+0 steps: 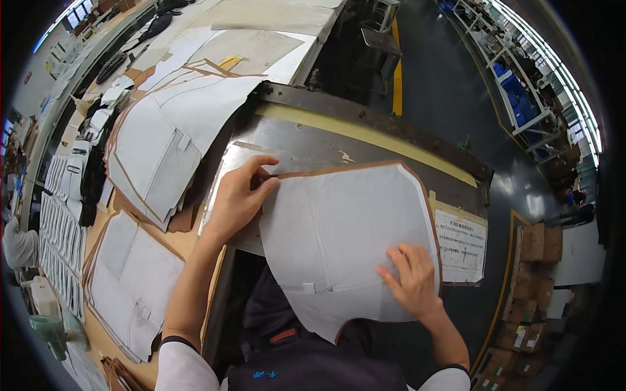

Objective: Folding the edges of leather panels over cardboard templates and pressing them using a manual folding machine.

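Note:
A large white panel with a brown edge (345, 241) lies over the near edge of a steel table (241, 163), partly hanging down in front of my body. My left hand (245, 190) pinches the panel's upper left corner between thumb and fingers. My right hand (409, 270) rests on the panel's lower right part, fingers apart and slightly bent. A printed paper sheet (464, 241) is fixed to the table at the right, partly behind the panel. A yellow strip (365, 143) runs along the table's back.
Stacks of similar panels (169, 143) (130, 280) lie on the left bench (176, 241). A pale green object (47, 335) is at lower left, a stool (378, 45) behind the table. Cardboard boxes (541, 244) and a rack (515, 98) stand across the aisle at right.

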